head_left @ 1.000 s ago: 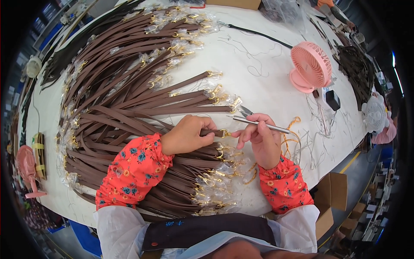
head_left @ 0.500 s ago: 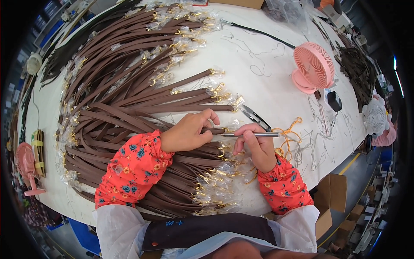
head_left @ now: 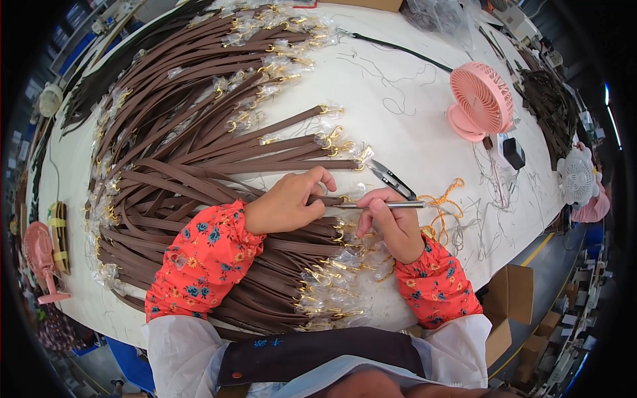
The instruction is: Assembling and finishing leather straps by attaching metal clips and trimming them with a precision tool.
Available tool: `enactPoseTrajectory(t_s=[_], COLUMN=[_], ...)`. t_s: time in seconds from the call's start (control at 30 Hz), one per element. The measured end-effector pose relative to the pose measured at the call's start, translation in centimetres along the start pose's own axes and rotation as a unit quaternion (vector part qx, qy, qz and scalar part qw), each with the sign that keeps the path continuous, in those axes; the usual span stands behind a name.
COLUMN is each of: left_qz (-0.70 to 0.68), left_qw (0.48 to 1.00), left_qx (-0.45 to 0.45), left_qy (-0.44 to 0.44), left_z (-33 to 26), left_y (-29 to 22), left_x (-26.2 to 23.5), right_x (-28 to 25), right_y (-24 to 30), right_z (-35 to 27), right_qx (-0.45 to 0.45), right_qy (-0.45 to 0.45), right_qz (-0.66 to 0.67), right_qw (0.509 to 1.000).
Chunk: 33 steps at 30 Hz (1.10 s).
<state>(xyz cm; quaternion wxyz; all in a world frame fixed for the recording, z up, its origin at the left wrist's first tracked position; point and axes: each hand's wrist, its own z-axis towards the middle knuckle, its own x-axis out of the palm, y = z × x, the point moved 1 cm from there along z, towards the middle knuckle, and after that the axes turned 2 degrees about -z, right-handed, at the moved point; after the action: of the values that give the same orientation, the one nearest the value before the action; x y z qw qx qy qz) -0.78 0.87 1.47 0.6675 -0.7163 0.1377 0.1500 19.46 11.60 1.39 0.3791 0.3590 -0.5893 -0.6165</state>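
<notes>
My left hand [head_left: 282, 204] is closed, thumb and fingers pinching the end of a brown strap [head_left: 330, 199] fitted with a gold-coloured metal hook. In my right hand [head_left: 393, 229] a slim silver metal rod-shaped tool [head_left: 406, 205] lies level between thumb and fingers. Its narrow tip points left and reaches the strap end beside my left thumb; whether it touches the strap I cannot tell. Just beyond the right hand lie thread snips [head_left: 393, 180] with dark handles. Many more brown straps [head_left: 199, 136] spread across the table, their gold hooks wrapped in clear plastic [head_left: 332, 285].
Orange cord [head_left: 443, 207] and loose threads lie right of my hands on the white table [head_left: 424, 126]. A pink fan [head_left: 479, 99] and a black adapter [head_left: 513, 154] stand farther back. An open cardboard box [head_left: 509, 295] is by the near right table edge.
My right hand and the metal tool have shifted slightly to the left, toward the strap end. My left hand keeps its pinch in nearly the same place.
</notes>
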Motion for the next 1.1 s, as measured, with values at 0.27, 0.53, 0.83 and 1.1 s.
enactPoseTrajectory(t_s=[0.27,0.53,0.83,1.1], left_qz=[-0.004,-0.007,0.009,0.001], left_qw=[1.0,1.0,1.0,1.0], left_qx=[-0.01,-0.013,-0.002,-0.003], left_qy=[0.004,0.004,0.004,0.002], left_z=[0.0,0.02,0.1,0.04], left_y=[-0.11,-0.04,0.02,0.06], left_x=[-0.03,0.02,0.05,0.05], right_x=[0.03,0.04,0.0,-0.02], right_y=[0.06,0.13,0.07,0.02], right_z=[0.09,0.05,0.02,0.05], right_qx=[0.006,0.01,-0.001,0.003], right_qy=[0.001,-0.001,0.001,0.0], right_qz=[-0.006,-0.003,0.005,0.0], right_qw=[1.0,1.0,1.0,1.0])
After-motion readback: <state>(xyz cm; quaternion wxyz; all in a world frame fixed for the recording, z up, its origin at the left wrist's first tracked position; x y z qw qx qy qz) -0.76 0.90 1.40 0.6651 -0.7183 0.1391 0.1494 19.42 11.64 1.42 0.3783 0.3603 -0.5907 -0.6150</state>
